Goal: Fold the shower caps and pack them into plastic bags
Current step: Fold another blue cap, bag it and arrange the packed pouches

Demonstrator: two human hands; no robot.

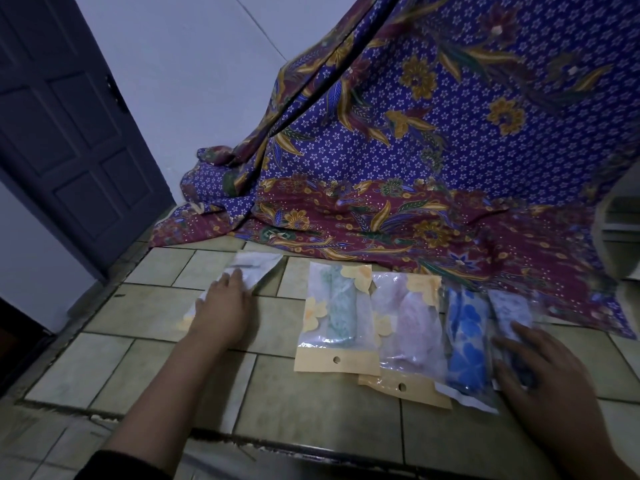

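Left fingers point(235, 277): straight and flat, pressing on the white packet point(258, 263); nothing is gripped
Right fingers point(519, 330): spread, laid over the near end of the pale packet point(509, 306); no curl round it can be seen, though they are blurred
Left hand point(223, 306): reaches far forward, well apart from the row
Right hand point(543, 375): at the right end of the row, just beside the blue packet point(464, 341)
Task items: green packet point(337, 306), pink packet point(408, 323), blue and pale packets lie side by side on the tiled floor point(156, 306), edges overlapping; the white packet lies alone to the left
Step judged: flattening and lining up the filled packets
Advice: press from the closed end toward the opening to push air out; slide the white packet in beside the green one, and keep the hanging holes aligned
Hidden: the white packet's contents cannot be made out, and the left hand covers its near part
Unclear: whether any packet is sealed
Cut off: the patterned cloth point(450, 133) covers whatever stands behind
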